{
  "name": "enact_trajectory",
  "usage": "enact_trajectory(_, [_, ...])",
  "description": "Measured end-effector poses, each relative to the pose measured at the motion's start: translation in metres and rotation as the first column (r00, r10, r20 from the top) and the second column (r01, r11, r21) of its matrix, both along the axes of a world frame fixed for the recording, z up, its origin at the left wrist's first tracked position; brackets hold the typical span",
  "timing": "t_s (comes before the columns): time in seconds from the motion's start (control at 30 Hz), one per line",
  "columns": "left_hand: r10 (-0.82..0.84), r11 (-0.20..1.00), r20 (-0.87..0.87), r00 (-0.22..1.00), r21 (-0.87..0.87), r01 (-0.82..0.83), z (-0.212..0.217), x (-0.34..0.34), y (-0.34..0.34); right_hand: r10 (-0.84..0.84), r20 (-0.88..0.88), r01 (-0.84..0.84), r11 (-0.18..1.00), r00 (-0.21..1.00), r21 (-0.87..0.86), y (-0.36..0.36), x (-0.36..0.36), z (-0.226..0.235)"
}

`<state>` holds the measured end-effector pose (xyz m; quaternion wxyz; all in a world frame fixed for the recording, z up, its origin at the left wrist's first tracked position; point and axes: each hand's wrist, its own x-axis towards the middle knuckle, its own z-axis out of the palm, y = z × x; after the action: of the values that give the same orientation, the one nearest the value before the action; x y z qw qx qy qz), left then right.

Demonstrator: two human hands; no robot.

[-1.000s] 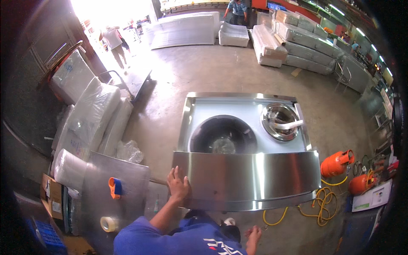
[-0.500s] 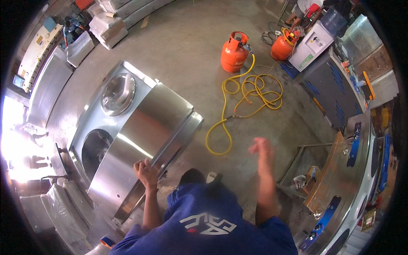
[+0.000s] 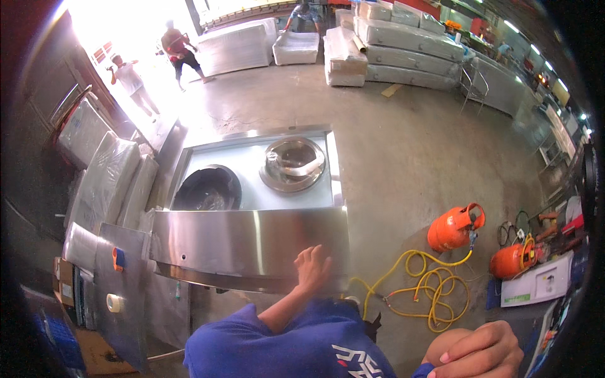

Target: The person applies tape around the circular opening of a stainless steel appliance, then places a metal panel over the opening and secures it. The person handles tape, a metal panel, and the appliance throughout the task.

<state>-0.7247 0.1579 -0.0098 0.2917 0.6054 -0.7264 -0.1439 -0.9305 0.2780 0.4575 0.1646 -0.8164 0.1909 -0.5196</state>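
My left hand (image 3: pixel 313 269) is in front of the stainless steel front panel (image 3: pixel 239 242) of a cooking range, near its right end. Its fingers are stretched and slightly apart, holding nothing; whether they touch the steel I cannot tell. Behind the panel, the range top has a dark round bowl (image 3: pixel 211 192) at left and a shiny metal ring (image 3: pixel 293 165) at right. My right hand (image 3: pixel 482 353) is raised close at the lower right, fingers curled inward. Its palm is hidden, so anything inside cannot be seen.
An orange gas cylinder (image 3: pixel 455 228) stands right of the range, its yellow hose (image 3: pixel 435 302) coiled on the floor. A second cylinder (image 3: pixel 512 261) is beside a white water dispenser (image 3: pixel 539 280). Wrapped units (image 3: pixel 409 53) are stacked behind. People (image 3: pixel 179 50) stand near the bright doorway.
The view has swung left, bringing the doorway and wrapped stacks into sight. My left hand has shifted toward the panel's right end; my right hand has come up close.
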Motion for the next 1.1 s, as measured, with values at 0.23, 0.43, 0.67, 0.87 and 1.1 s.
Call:
enact_trajectory(0.23, [0.047, 0.999, 0.004, 0.999, 0.022, -0.047, -0.001, 0.001, -0.006, 0.158, -0.187, -0.088, 0.937, 0.969, 0.337, -0.069, -0.066, 0.046])
enact_trajectory(0.43, [0.161, 0.985, -0.098, 0.982, 0.070, -0.155, 0.005, -0.006, -0.011, 0.227, 0.178, -0.256, 0.952, 0.958, 0.166, -0.176, -0.122, -0.068])
enact_trajectory(0.67, [0.432, 0.892, -0.572, 0.697, 0.382, -0.240, 0.028, 0.003, -0.015, -0.543, -0.060, 0.242, 0.270, 0.838, 0.932, -0.305, -0.110, -0.365])
enact_trajectory(0.87, [0.613, 0.782, -0.421, 0.668, 0.204, -0.589, 0.038, 0.140, 0.051, -0.528, -0.595, 0.771, 0.204, 0.606, 0.603, -0.203, -0.009, -0.520])
enact_trajectory(1.1, [0.796, 0.598, -0.237, 0.557, 0.171, -0.783, 0.036, 0.400, 0.135, -0.448, -0.579, 0.641, -0.017, 0.681, 0.767, -0.171, 0.034, -0.532])
